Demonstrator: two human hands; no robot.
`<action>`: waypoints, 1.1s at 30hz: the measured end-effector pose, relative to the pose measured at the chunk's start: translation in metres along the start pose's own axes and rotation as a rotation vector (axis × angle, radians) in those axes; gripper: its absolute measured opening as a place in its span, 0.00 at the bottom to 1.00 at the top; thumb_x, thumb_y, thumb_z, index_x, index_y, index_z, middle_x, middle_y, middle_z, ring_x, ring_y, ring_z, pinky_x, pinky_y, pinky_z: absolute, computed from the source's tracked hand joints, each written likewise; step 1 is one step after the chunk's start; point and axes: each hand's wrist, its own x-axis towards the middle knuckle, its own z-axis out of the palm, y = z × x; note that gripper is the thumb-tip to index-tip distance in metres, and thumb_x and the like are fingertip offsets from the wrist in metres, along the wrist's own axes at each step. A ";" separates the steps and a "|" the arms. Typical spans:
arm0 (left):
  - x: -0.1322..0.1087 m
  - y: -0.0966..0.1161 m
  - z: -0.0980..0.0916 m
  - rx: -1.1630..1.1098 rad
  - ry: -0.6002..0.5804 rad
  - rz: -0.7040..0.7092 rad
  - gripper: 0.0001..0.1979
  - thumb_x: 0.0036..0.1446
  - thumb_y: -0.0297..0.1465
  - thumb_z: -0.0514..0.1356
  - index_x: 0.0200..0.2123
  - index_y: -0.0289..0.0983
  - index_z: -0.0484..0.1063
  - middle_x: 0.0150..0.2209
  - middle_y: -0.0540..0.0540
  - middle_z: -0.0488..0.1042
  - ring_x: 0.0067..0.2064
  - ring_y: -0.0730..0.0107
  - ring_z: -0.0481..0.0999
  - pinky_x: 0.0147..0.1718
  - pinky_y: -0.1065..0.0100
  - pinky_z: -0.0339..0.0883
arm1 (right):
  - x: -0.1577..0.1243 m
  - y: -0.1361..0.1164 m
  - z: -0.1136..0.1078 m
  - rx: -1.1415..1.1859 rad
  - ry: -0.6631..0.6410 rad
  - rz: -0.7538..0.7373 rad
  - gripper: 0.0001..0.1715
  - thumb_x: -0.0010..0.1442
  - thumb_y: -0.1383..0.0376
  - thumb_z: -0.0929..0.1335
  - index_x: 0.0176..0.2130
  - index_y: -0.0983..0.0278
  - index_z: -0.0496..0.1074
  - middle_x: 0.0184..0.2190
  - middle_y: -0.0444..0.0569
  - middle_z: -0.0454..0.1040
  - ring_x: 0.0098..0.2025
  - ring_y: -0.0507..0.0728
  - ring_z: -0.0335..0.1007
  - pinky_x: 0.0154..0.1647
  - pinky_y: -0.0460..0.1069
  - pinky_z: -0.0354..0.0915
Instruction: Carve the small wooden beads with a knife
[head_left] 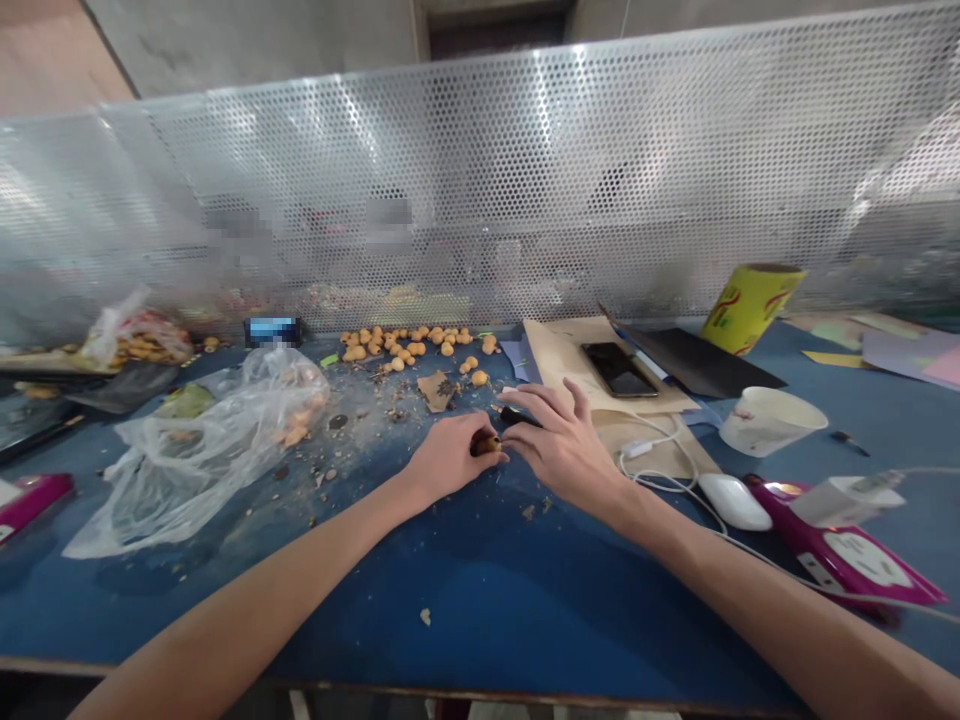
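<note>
My left hand (450,458) rests on the blue tabletop (480,590), its fingers closed on a small brown round piece (486,445), possibly a nut or fruit. My right hand (559,440) curls over it from the right, its fingertips on a small black object (517,416) that is partly hidden. Just beyond my hands lies a scattered group of golden-brown round nuts or fruits (405,348). Crumbs and dark bits of shell litter the table around them, and a torn brown scrap (435,391) lies close to my fingers.
A crumpled clear plastic bag (195,465) lies left of my hands. To the right are a phone (619,369) on kraft paper (570,355), a white mouse (733,501), a white cup (769,420) and a yellow roll (752,308). A perforated metal screen (480,180) stands behind the table.
</note>
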 end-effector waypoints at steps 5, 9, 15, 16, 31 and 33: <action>0.000 0.001 0.000 -0.008 -0.006 -0.007 0.13 0.55 0.40 0.65 0.33 0.39 0.67 0.31 0.51 0.74 0.33 0.67 0.74 0.32 0.69 0.64 | 0.001 0.002 0.001 -0.010 -0.021 -0.030 0.09 0.64 0.65 0.67 0.34 0.57 0.78 0.57 0.45 0.69 0.60 0.62 0.59 0.66 0.66 0.40; 0.001 0.001 0.000 0.006 0.005 -0.007 0.14 0.54 0.40 0.66 0.32 0.38 0.67 0.30 0.51 0.74 0.31 0.68 0.73 0.31 0.69 0.62 | 0.002 0.005 0.003 0.011 0.010 -0.048 0.10 0.65 0.65 0.67 0.34 0.57 0.78 0.56 0.45 0.71 0.60 0.60 0.59 0.65 0.64 0.43; 0.000 0.002 0.001 0.008 0.011 -0.003 0.13 0.54 0.40 0.66 0.32 0.39 0.67 0.30 0.52 0.73 0.30 0.70 0.71 0.30 0.69 0.61 | 0.004 0.006 0.002 0.018 0.009 -0.064 0.09 0.64 0.65 0.67 0.33 0.58 0.77 0.54 0.44 0.72 0.59 0.60 0.60 0.65 0.63 0.42; 0.000 0.002 0.001 0.010 0.013 0.001 0.13 0.54 0.40 0.66 0.32 0.39 0.67 0.30 0.52 0.73 0.30 0.70 0.71 0.30 0.69 0.61 | 0.005 0.006 0.001 0.021 -0.005 -0.068 0.09 0.65 0.65 0.67 0.33 0.58 0.77 0.53 0.44 0.73 0.59 0.60 0.61 0.65 0.63 0.42; 0.000 0.003 -0.001 -0.015 0.019 -0.014 0.14 0.54 0.40 0.66 0.32 0.38 0.65 0.30 0.51 0.73 0.30 0.69 0.71 0.29 0.70 0.58 | 0.003 0.009 0.006 0.178 -0.067 0.024 0.13 0.67 0.67 0.64 0.37 0.60 0.78 0.52 0.49 0.72 0.55 0.61 0.63 0.57 0.60 0.57; 0.000 0.004 -0.002 -0.021 0.020 -0.013 0.13 0.55 0.39 0.65 0.32 0.38 0.66 0.31 0.51 0.73 0.31 0.69 0.71 0.29 0.70 0.58 | 0.003 0.010 0.006 0.209 -0.074 0.026 0.13 0.67 0.68 0.63 0.37 0.60 0.78 0.52 0.50 0.71 0.56 0.61 0.62 0.56 0.60 0.59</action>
